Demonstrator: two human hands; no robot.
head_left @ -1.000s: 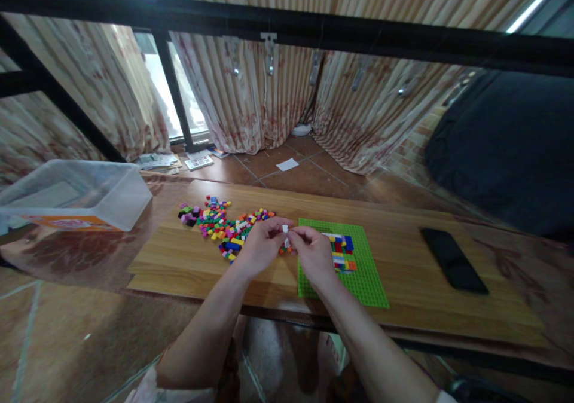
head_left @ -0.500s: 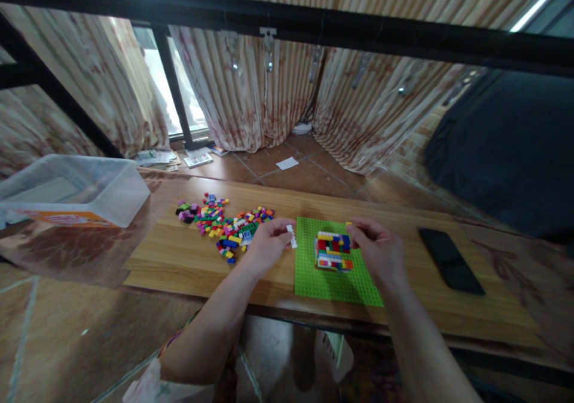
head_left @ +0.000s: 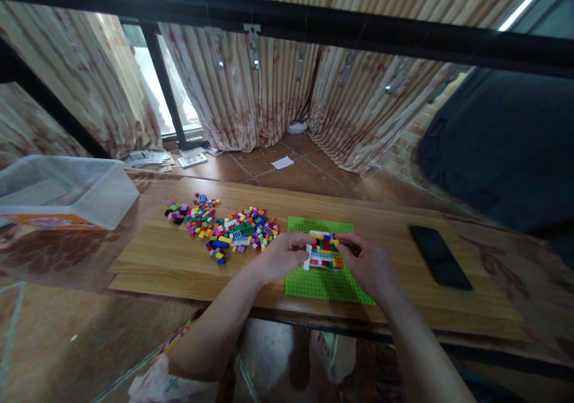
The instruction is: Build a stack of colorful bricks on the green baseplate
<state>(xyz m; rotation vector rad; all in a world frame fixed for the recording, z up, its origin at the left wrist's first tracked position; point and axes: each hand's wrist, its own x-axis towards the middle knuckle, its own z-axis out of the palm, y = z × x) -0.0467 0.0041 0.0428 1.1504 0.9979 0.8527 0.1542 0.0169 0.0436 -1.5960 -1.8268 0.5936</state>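
Note:
A small building-brick model [head_left: 326, 259] in many colours stands on a green studded baseplate [head_left: 329, 287]. My left hand [head_left: 284, 255] is closed at the model's left side, pinching a white piece with a jagged edge [head_left: 307, 258]; its exact kind is unclear. My right hand [head_left: 365, 262] is closed at the model's upper right corner, its fingertips at a small yellow brick [head_left: 334, 242] by the blue bricks. The fingers partly cover that brick, and I cannot tell whether it is seated on the model.
A heap of loose coloured bricks [head_left: 215, 220] lies on the wooden board [head_left: 174, 271] to the left. A black phone [head_left: 439, 256] rests at the right. Beyond the board's left end stands a clear plastic bin [head_left: 105, 197]. A dark rail [head_left: 278, 20] crosses above.
Both hands have come in to the model: the left moved right with the white piece, the right brought the yellow brick down to the upper right corner. The view shifted slightly.

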